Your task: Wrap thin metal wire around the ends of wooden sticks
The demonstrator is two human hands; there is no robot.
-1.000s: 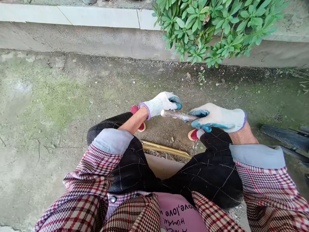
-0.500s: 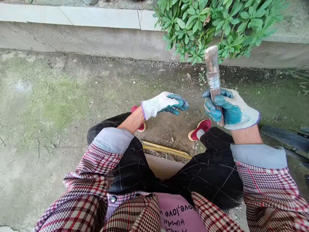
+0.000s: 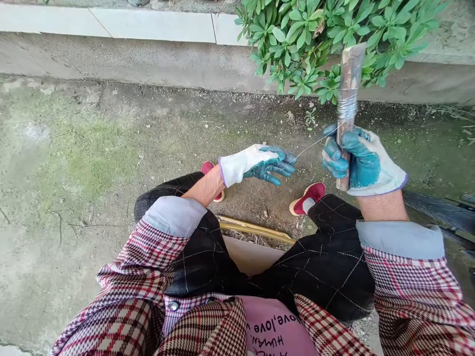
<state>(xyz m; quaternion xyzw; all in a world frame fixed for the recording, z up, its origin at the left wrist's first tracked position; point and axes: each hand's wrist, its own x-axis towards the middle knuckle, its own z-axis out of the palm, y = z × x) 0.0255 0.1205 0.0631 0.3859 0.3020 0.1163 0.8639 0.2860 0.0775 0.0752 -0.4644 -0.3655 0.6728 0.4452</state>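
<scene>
My right hand, in a white glove with a teal palm, is wrapped round a short wooden stick held upright. Thin silver wire is wound around the stick's middle. One strand of wire runs taut from the stick down to the fingertips of my left hand, which wears the same kind of glove and pinches the strand's end. Both hands hover above my knees and red shoes.
A leafy green shrub hangs over a low concrete kerb behind the hands. Mossy, dirty concrete ground spreads to the left. A yellowish curved rod lies below my knees. Dark objects lie at the right edge.
My right hand has swung the stick from lying level to upright and carried it up and right. The left hand let go of the stick's end and now pinches the wire drawn out.
</scene>
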